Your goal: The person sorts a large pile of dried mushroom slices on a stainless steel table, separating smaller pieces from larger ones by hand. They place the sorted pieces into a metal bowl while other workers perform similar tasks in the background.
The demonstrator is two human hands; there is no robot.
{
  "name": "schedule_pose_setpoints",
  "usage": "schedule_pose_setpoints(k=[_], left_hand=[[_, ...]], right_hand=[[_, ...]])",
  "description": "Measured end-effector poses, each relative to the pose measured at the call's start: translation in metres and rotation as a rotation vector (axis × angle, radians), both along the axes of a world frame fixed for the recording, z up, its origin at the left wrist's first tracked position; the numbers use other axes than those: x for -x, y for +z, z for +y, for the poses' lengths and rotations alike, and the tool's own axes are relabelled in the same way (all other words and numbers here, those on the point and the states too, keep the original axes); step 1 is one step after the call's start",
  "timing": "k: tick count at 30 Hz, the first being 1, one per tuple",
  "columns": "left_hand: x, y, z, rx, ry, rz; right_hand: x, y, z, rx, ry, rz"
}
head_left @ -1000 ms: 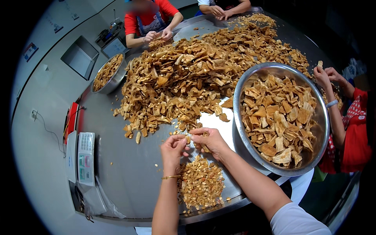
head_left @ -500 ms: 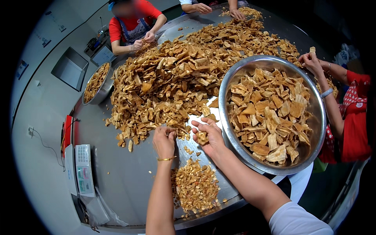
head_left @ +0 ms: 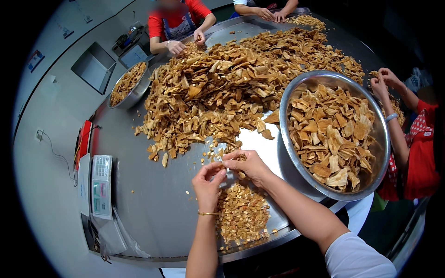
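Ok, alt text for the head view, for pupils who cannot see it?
Bare left hand and right hand close together near a tan heap of small pieces on a grey metal table. Beyond is a large pile of brown slices; a round silver metal bowl holds more at right. Three co-workers are alongside.

Light seems to fall from overhead, cool and moderate, leaving the far right of the room nearly black. White glare flares on the bare steel worktop (head_left: 256, 147) left of the big bowl (head_left: 378, 162), whose rim glints above a greyer shaded patch. The left wall (head_left: 51, 120) looks dull and grey. The near hands (head_left: 250, 167) read clearly, their fingertips slightly soft; a smudge blurs the face of the person in red opposite (head_left: 174, 23). Straight edges bow toward a black, rounded border.
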State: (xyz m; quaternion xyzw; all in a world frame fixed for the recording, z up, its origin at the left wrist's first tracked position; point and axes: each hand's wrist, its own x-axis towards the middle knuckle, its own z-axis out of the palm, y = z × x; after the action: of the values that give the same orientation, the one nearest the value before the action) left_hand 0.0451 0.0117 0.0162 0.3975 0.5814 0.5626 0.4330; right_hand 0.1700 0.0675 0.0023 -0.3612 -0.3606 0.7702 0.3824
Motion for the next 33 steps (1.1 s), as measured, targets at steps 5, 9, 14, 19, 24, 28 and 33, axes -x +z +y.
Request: schedule_pose_setpoints(k=[5,9,14,19,24,28,33], left_hand=[[0.004,0.0,-0.014,0.036,-0.018,-0.121],[0.011,-0.008,-0.015,0.055,-0.028,-0.156],[0.006,-0.005,-0.012,0.019,0.03,-0.345],[0.004,-0.007,-0.011,0.024,0.032,-0.323],[0.002,-0.011,-0.005,0.009,0.101,-0.465],[0.004,-0.014,-0.005,0.058,0.147,-0.528],[0.005,-0.013,-0.005,0.001,0.246,-0.401]], right_hand=[[0.002,0.003,-0.007,-0.086,0.076,-0.08],[0.007,0.003,-0.01,-0.099,0.099,-0.106],[0.008,0.005,-0.011,-0.182,0.061,-0.137],[0.009,-0.004,-0.011,-0.355,0.034,-0.289],[0.012,-0.007,-0.009,-0.058,-0.049,-0.05],[0.009,-0.004,-0.013,0.304,-0.016,0.167],[0.008,-0.004,-0.008,-0.075,-0.058,-0.137]])
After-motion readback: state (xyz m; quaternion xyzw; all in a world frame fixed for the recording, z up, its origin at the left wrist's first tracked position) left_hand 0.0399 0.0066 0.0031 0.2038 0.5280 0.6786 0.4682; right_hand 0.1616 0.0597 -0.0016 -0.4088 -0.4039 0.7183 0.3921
